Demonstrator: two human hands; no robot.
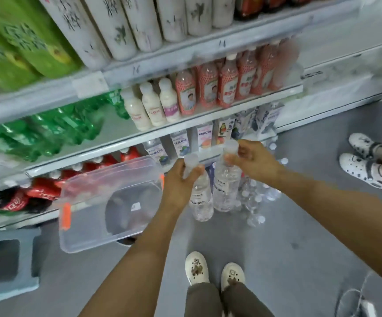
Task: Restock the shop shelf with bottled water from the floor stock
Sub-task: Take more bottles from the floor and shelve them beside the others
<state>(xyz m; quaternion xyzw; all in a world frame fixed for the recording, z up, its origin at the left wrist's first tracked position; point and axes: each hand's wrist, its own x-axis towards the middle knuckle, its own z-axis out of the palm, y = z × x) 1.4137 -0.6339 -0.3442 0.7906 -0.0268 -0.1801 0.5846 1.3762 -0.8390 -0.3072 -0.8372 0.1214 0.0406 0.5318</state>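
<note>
My left hand (180, 181) grips a clear water bottle (200, 202) by its neck and cap, and the bottle hangs above the grey floor. My right hand (251, 159) pinches the cap of a second clear water bottle (226, 188) just to the right of the first. Below and to the right of both, several more water bottles (256, 197) stand as floor stock. In front of my hands is the white shop shelf (208, 154), whose lower tiers hold bottled drinks.
A clear plastic tub (89, 236) with orange clips juts out at the shelf's foot, left of my hands. A grey stool (7, 261) stands far left. My white clogs (196, 268) are on the floor below. Another person's feet (363, 165) stand at right. A cable (354, 298) lies bottom right.
</note>
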